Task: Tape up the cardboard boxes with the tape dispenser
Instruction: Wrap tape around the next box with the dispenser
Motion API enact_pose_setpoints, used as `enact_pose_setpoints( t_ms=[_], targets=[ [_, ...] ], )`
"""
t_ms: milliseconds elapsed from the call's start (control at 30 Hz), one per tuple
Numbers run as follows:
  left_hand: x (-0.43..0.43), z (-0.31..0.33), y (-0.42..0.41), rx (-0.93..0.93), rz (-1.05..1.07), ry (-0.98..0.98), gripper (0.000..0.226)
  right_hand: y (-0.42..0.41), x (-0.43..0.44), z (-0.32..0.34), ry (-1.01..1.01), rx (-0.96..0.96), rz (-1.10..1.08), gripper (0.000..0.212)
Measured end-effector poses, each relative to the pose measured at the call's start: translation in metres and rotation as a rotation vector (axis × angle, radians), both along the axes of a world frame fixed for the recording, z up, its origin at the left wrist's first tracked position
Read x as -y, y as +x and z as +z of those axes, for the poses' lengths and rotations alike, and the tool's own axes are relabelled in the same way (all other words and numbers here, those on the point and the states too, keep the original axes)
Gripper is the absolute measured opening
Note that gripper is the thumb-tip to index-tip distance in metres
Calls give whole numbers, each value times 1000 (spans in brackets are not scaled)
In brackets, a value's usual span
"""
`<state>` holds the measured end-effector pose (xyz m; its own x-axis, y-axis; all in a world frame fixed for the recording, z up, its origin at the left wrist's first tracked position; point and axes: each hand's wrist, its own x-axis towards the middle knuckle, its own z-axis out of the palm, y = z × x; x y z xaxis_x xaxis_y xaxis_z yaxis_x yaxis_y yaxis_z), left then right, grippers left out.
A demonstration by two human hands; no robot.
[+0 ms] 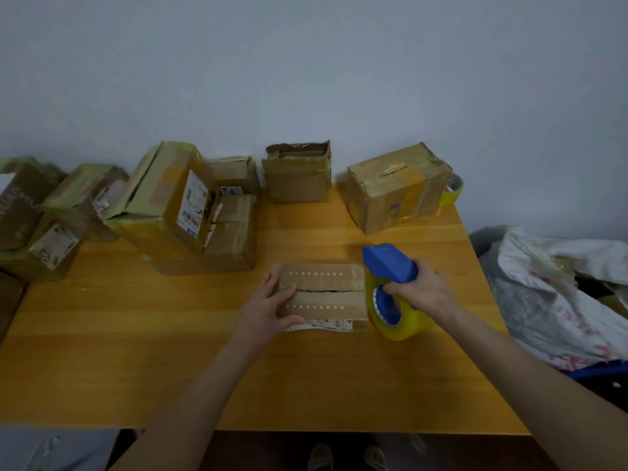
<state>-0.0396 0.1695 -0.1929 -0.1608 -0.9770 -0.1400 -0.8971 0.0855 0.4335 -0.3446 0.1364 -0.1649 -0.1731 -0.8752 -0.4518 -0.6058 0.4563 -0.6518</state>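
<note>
At the bottom centre of the frame, two shoes (pixel 319 457) show below the near edge of the table (pixel 136 351). Both forearms reach up from the bottom over the yellow wooden top.

The box (pixel 326 294), low and flat, lies in the middle of the frame. Its two top flaps meet in a seam running left to right, and a white label shows on its near side. The left hand (pixel 272 307) rests on the box's left end, fingers laid flat and fairly straight over the top and thumb lying along the near edge. The right hand (pixel 421 290), just right of the box, is curled round the blue handle of the dispenser (pixel 390 263). The dispenser's yellow tape (pixel 401 317) stands at the box's right end; whether they touch cannot be told.

Farther up, left of centre, a tilted box (pixel 170 198) with a shipping label leans on a flat carton (pixel 231 239). More taped cartons (pixel 61 212) crowd the left edge. At upper centre stands an open box (pixel 299 175), and to its right a taped box (pixel 397 188) with a spare roll (pixel 452 192) behind it. A white sack (pixel 560 283) slumps off the table at the right edge. A pale wall (pixel 306 62) fills the top.
</note>
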Motion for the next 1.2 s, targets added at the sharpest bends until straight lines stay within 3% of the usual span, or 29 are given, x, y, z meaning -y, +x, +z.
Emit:
enact_pose_setpoints(
  t_ms=[233, 400, 600, 833, 933, 1067, 1200],
  targets=[
    [0, 1, -1, -12, 22, 11, 72, -6, -1, 13, 107, 340, -118, 59],
    [3, 0, 0, -18, 13, 9, 74, -15, 4, 47, -67, 145, 8, 56],
    [1, -2, -1, -143, 80, -11, 75, 15, 15, 113, -70, 167, 440, 59],
    [1, 5, 3, -296, 182, 106, 90, 77, 29, 94, -63, 104, 624, 53],
    [2, 8, 10, -562, 242, 188, 76, 78, 34, 91, -56, 72, 641, 49],
    [12, 27, 18, -849, 656, 67, 36, 75, 35, 91, -48, 68, 650, 50],
    [24, 46, 10, -1105, 653, 410, 54, 71, 34, 91, -36, 88, 655, 55]
  ],
)
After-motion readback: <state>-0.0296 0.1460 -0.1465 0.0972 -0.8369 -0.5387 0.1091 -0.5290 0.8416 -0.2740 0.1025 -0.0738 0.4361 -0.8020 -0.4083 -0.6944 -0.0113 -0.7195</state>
